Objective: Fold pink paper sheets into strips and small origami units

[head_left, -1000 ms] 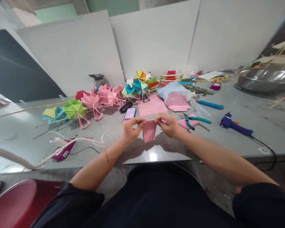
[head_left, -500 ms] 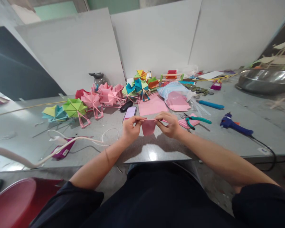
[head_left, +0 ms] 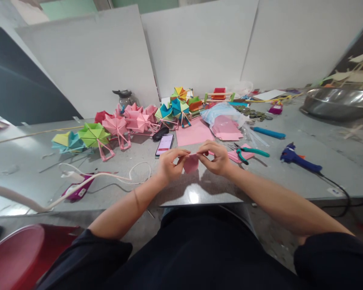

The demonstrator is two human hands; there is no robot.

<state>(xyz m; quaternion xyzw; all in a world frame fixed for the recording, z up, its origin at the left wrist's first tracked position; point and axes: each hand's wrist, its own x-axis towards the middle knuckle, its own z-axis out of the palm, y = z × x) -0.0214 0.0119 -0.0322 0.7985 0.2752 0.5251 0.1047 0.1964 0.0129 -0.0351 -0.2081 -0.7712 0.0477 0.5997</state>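
Between my two hands, above the front of the grey table (head_left: 175, 193), hangs a small piece of pink paper (head_left: 191, 164). The fingers of my left hand (head_left: 172, 164) pinch its upper left edge. My right hand (head_left: 214, 158) pinches the upper right edge, thumb below and fingertips on top. A larger pink sheet (head_left: 193, 133) lies flat just beyond the hands. A phone (head_left: 165, 144) with a lit screen rests beyond my left hand. Teal-handled pliers (head_left: 251, 152) lie on pink paper pieces to the right of my right hand.
Folded paper models in pink (head_left: 139, 121) and green (head_left: 94, 135) stand at the back left. A blue glue gun (head_left: 301, 159) with a black cord lies right. A metal basin (head_left: 339, 105) sits far right. A white cable (head_left: 103, 175) crosses the left side near a purple power strip (head_left: 78, 189).
My left hand has shifted slightly right, closer to my right hand, along the paper's top edge. Less of the pink paper shows between them. The phone screen is more in view.
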